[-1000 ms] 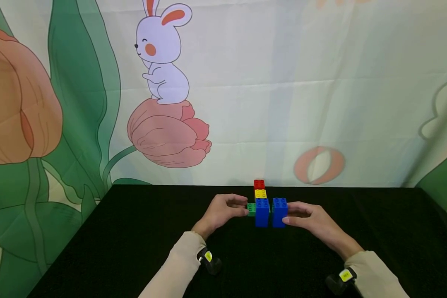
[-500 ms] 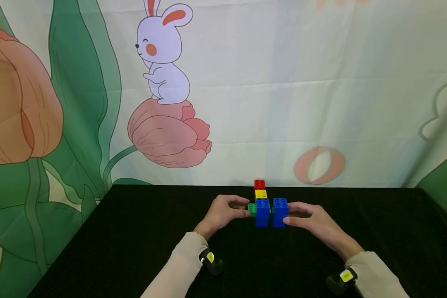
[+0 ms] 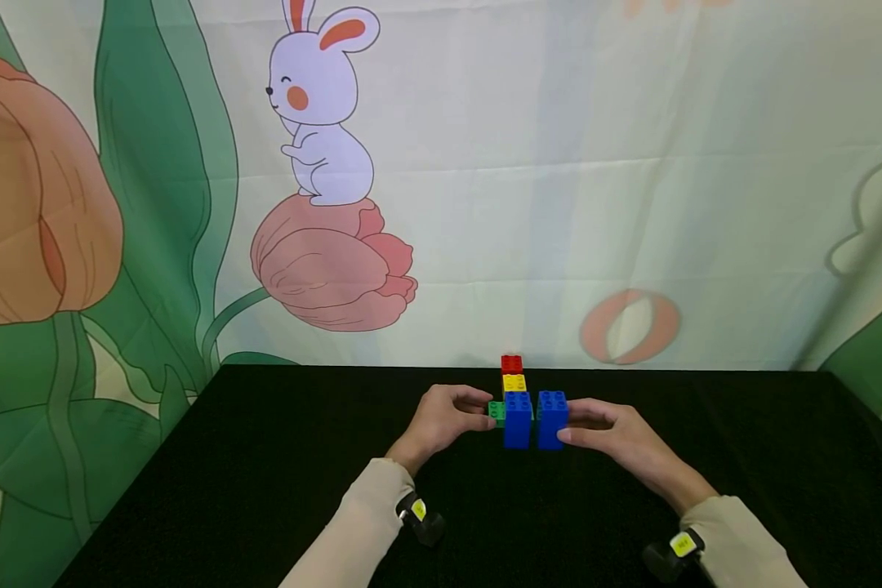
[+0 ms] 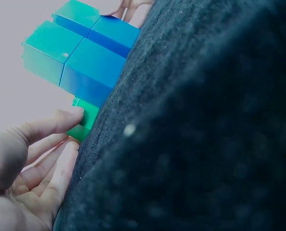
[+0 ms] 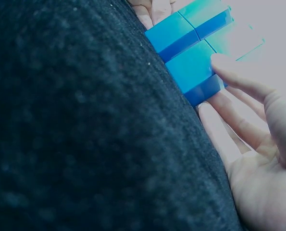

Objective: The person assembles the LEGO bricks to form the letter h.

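Left hand [image 3: 441, 416]: edged slightly inward since a second ago; fingers pinch the green brick's [image 3: 496, 413] outer end.
Right hand [image 3: 623, 433]: fingers pinch the right blue stack [image 3: 552, 425], upright.
Left blue stack [image 3: 518, 425]: between both hands' fingers, untouched.
Tipping risk: uneven right-finger pressure could topple the tall stack.
Nudging risk: pushing green might jog the left stack.

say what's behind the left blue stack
A green brick, then a yellow brick and a red brick partly show; what the left blue stack covers can't be seen.
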`<action>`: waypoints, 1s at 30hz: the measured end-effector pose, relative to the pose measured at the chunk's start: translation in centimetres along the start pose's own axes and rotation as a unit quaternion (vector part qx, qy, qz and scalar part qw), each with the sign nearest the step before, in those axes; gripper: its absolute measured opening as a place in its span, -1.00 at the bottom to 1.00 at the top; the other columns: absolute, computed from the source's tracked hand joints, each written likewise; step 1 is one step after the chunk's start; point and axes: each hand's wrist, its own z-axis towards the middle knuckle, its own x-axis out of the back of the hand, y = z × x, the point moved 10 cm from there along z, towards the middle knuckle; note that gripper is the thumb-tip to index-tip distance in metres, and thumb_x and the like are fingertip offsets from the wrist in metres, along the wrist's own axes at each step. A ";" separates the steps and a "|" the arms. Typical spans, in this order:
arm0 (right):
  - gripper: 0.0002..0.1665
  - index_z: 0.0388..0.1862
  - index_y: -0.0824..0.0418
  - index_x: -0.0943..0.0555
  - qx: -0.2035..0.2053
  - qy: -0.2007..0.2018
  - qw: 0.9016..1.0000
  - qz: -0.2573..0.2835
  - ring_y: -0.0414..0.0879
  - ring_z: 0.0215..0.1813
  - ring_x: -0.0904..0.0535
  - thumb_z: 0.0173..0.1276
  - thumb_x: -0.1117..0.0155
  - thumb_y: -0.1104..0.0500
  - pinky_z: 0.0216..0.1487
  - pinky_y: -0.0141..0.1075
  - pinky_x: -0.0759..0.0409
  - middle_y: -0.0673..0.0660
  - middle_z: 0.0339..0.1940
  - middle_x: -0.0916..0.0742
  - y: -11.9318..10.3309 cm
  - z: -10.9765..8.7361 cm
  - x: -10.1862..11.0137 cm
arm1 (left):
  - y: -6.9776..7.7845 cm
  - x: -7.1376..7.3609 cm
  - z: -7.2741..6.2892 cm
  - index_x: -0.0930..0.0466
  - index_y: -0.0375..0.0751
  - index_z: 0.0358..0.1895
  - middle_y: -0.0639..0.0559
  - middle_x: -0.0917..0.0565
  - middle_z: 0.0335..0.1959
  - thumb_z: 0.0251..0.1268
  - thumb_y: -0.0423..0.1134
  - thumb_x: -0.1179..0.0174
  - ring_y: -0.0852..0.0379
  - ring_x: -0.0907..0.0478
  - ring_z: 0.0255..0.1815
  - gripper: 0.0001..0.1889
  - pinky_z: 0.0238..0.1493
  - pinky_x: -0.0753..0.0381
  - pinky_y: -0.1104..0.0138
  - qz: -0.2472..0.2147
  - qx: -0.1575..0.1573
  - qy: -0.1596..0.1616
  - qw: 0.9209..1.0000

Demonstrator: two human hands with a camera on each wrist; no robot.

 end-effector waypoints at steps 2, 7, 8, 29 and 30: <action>-0.26 0.47 0.23 -0.51 0.000 0.000 1.000 -0.001 0.18 0.35 -0.57 0.43 -0.47 -0.05 0.34 0.21 -0.54 0.27 0.38 -0.63 -0.1 -0.1 0.0 | -0.1 0.0 0.0 -0.77 -0.25 0.09 -0.07 -0.79 -0.09 0.29 -0.39 -0.50 0.04 -0.74 -0.06 -0.68 0.08 -0.76 0.15 0.000 0.003 0.001 1.000; -0.26 0.47 0.23 -0.52 0.000 0.000 1.000 -0.002 0.18 0.35 -0.57 0.43 -0.47 -0.05 0.34 0.22 -0.53 0.26 0.38 -0.64 -0.3 -0.2 0.0 | -0.1 0.0 0.1 -0.76 -0.24 0.08 -0.08 -0.79 -0.06 0.30 -0.39 -0.50 0.03 -0.74 -0.03 -0.70 0.10 -0.76 0.14 -0.002 0.005 -0.001 1.000; -0.26 0.47 0.23 -0.52 0.000 0.000 1.000 -0.003 0.18 0.35 -0.56 0.43 -0.47 -0.05 0.34 0.22 -0.53 0.26 0.37 -0.64 -0.3 -0.2 -0.1 | -0.1 0.0 0.1 -0.76 -0.23 0.08 -0.07 -0.78 -0.06 0.31 -0.39 -0.49 0.03 -0.74 -0.03 -0.70 0.10 -0.75 0.14 -0.003 0.005 -0.002 1.000; -0.26 0.47 0.22 -0.52 0.002 0.001 1.000 -0.009 0.20 0.36 -0.54 0.43 -0.48 -0.06 0.35 0.24 -0.51 0.25 0.37 -0.64 -0.2 -0.2 0.0 | 0.4 0.6 0.0 -0.72 -0.26 0.16 -0.07 -0.77 0.01 0.40 -0.34 -0.42 0.04 -0.74 -0.03 -0.69 0.11 -0.74 0.21 -0.043 -0.028 -0.018 0.999; -0.26 0.47 0.22 -0.52 0.002 0.001 1.000 -0.011 0.20 0.36 -0.54 0.43 -0.48 -0.07 0.35 0.24 -0.51 0.25 0.37 -0.64 -0.3 -0.2 0.0 | 0.5 0.6 -0.1 -0.71 -0.27 0.16 -0.08 -0.77 0.01 0.40 -0.34 -0.42 0.03 -0.73 -0.03 -0.69 0.11 -0.74 0.21 -0.043 -0.031 -0.018 0.998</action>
